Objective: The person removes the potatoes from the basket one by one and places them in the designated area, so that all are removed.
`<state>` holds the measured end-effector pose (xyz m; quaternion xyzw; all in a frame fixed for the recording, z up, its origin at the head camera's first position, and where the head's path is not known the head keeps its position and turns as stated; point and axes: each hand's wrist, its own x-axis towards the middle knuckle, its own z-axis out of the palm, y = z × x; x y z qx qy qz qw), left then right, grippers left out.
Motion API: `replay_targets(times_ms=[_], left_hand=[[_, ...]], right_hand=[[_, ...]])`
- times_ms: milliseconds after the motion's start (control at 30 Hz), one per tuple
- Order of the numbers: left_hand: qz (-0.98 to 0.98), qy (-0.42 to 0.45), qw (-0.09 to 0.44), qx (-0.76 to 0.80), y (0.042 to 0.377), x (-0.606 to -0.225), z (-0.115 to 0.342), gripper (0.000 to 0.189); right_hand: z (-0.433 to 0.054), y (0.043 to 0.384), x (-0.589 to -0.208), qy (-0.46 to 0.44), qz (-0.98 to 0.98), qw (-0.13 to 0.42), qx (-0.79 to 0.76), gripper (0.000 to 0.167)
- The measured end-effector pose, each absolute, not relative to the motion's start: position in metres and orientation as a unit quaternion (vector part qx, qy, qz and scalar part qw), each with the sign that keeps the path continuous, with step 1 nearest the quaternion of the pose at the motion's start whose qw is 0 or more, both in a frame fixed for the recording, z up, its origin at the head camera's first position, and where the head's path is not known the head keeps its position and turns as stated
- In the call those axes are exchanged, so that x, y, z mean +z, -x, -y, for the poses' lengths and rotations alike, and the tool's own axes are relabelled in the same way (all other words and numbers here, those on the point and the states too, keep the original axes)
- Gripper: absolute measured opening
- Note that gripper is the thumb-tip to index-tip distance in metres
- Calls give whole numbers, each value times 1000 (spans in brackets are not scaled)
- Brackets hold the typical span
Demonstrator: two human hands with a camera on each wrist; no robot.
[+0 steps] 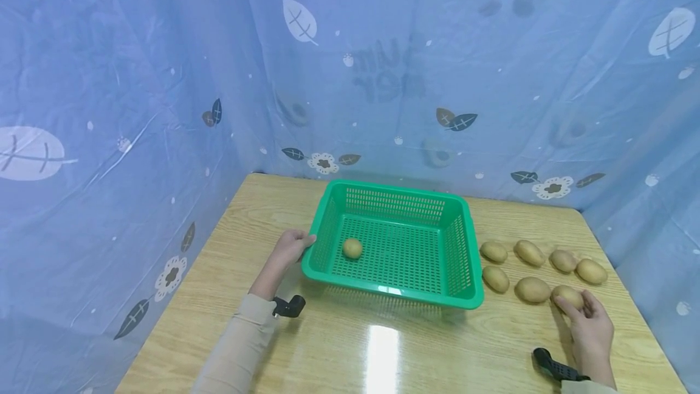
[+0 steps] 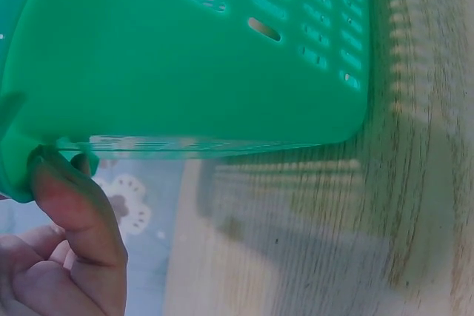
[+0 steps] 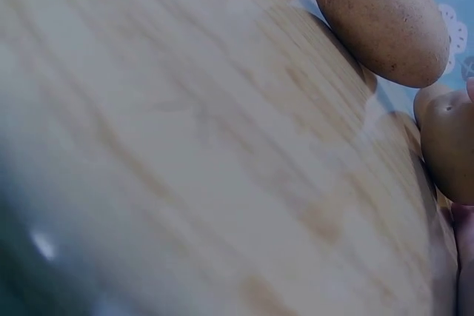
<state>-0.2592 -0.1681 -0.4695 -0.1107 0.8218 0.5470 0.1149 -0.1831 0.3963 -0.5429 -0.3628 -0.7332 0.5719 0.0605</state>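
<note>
My left hand grips the left rim of a green plastic basket. In the left wrist view the thumb and curled fingers hold the rim at its corner. One potato lies inside the basket, toward its left end. On the right side of the table, my right hand has thumb and fingers around a potato at the front of a group. That potato shows at the right edge of the right wrist view, most of the hand being out of frame. Another potato lies just left of it.
Several more potatoes lie in two rough rows right of the basket. Everything rests on a wood-grain table. Blue patterned curtain hangs behind and along both sides. Each wrist wears a black camera mount.
</note>
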Motion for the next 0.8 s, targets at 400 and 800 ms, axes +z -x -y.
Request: replay_targets(times_ms=[400, 800], left_hand=[[-819, 108, 114, 551, 260, -470, 169, 31], [-821, 97, 112, 552, 258, -468, 168, 33]], right_hand=[[-397, 171, -535, 351, 737, 80, 572, 84], [-393, 168, -511, 297, 746, 119, 583, 78]])
